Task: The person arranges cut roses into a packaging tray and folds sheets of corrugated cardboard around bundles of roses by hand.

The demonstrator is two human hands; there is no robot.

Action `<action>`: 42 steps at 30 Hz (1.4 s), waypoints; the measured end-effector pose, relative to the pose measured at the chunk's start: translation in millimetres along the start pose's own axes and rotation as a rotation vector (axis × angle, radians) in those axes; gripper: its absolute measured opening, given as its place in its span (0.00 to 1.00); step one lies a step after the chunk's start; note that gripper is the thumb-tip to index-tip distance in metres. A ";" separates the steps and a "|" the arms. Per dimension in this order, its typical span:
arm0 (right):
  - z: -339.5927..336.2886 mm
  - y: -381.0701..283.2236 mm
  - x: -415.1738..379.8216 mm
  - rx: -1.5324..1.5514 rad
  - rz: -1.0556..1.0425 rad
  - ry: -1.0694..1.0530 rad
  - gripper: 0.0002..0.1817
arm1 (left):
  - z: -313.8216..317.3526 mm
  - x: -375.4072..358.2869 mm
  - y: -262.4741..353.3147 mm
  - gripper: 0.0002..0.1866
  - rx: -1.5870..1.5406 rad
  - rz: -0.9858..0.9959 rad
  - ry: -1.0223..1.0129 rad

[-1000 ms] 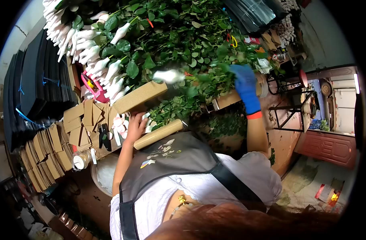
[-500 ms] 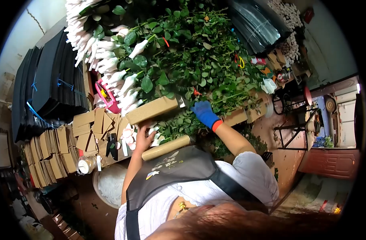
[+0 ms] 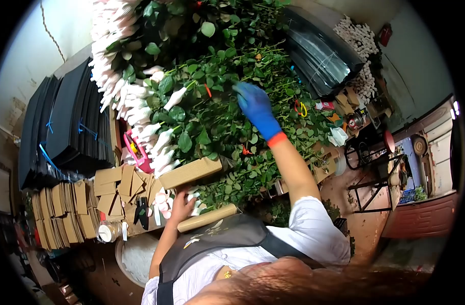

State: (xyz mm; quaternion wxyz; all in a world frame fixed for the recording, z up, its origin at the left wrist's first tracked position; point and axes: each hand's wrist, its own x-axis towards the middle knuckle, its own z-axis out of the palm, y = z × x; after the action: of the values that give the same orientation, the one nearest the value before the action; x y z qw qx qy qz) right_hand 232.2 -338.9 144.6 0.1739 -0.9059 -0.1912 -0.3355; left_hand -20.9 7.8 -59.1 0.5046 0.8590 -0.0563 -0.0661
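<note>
My left hand, bare, is at the bud end of a rose bunch, with its fingers stretched toward the lower edge of a corrugated cardboard wrap. Part of those fingers is hidden. The wrap's second flap lies against my apron, and leafy stems fill the space between. In a blue glove with an orange cuff, my right hand is above the pile of roses, fingers extended and somewhat blurred. I see nothing in it. White netting sleeves cover the rose heads on the left.
Stacked cardboard pieces and black sheets stand at the left. Black-handled scissors, a tape roll and a pink tool are nearby. Dark plastic sleeves lie at the upper right. Below the table sits a white tub.
My right hand has moved up and away from the stem end of the wrapped bunch to over the rose pile. My left hand stays by the wrap. The camera view has shifted slightly.
</note>
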 end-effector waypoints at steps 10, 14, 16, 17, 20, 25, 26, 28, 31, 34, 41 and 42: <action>24.7 44.7 14.5 -0.297 -0.203 -0.214 0.19 | 8.7 0.5 -25.1 0.28 -0.122 -0.035 -0.010; -22.0 32.3 27.6 -0.277 -0.216 -0.211 0.24 | 7.0 0.9 -22.2 0.24 -0.094 -0.081 -0.040; -35.2 24.5 41.7 -0.255 -0.251 -0.025 0.28 | 3.3 1.5 -13.5 0.24 -0.068 -0.117 -0.048; -31.7 25.3 47.9 -0.206 -0.285 -0.039 0.28 | 4.7 1.2 -14.0 0.23 -0.063 -0.055 -0.014; -22.3 9.0 57.3 -0.064 -0.285 -0.157 0.29 | 8.4 1.0 -25.7 0.22 -0.212 -0.109 -0.054; -47.1 -42.2 80.7 0.053 -0.459 0.149 0.28 | 6.6 1.2 -22.4 0.20 -0.091 -0.087 -0.043; -45.8 -52.0 80.4 -0.019 -0.490 0.077 0.27 | 5.4 1.2 -16.2 0.19 -0.163 -0.132 -0.046; -45.7 -56.6 71.6 -0.133 -0.499 0.070 0.27 | -3.2 4.3 -4.5 0.18 -0.154 -0.169 -0.069; -78.0 -35.9 59.7 -0.268 -0.313 0.112 0.27 | -8.1 9.4 6.4 0.16 0.007 -0.106 -0.029; -83.3 22.9 24.0 -0.390 -0.170 0.079 0.19 | 1.9 10.6 7.3 0.12 0.072 -0.047 0.120; -106.4 87.2 -45.0 -0.248 0.059 0.134 0.23 | 2.5 14.6 11.7 0.14 0.089 0.028 0.180; -117.4 82.1 -44.1 -0.179 0.051 0.197 0.23 | 4.4 18.2 4.0 0.15 0.097 0.059 0.182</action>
State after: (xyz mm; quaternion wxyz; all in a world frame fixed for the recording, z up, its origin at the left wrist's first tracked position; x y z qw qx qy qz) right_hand 175.6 -472.2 183.4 0.1188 -0.8851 -0.1197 -0.4339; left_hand -3.8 -0.9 -58.8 0.4671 0.8828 -0.0387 0.0300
